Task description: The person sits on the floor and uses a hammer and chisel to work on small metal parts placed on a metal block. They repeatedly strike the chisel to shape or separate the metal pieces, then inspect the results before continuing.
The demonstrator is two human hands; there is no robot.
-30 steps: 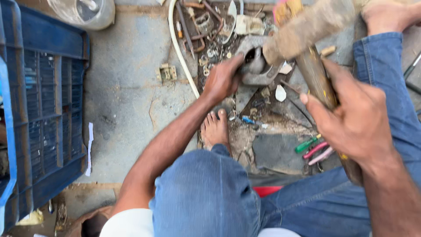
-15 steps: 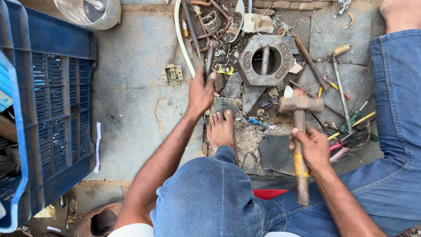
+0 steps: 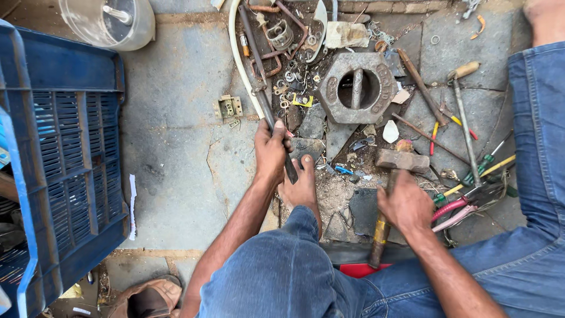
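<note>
My left hand (image 3: 271, 150) grips a long dark metal rod (image 3: 258, 88) that lies on the stone floor and runs from the scrap pile back to my bare foot (image 3: 302, 185). My right hand (image 3: 406, 205) holds the wooden handle of a hammer (image 3: 402, 160); its rusty steel head rests low on the floor among stone chips, right of the foot. A heavy hexagonal iron weight (image 3: 357, 88) with a bar across its round hollow sits just beyond both hands. My knees in blue jeans fill the bottom of the view.
A blue plastic crate (image 3: 65, 147) stands at the left, a clear plastic jar (image 3: 112, 22) at the top left. A white hose (image 3: 238, 59), scrap metal parts, screwdrivers (image 3: 465, 126) and coloured-handled tools (image 3: 450, 209) litter the cracked stone floor (image 3: 170, 141). A sandal (image 3: 147, 297) lies at the bottom left.
The hammer came down from raised beside my head to resting on the floor. My left hand slid from the iron weight back towards my foot and took hold of the dark rod.
</note>
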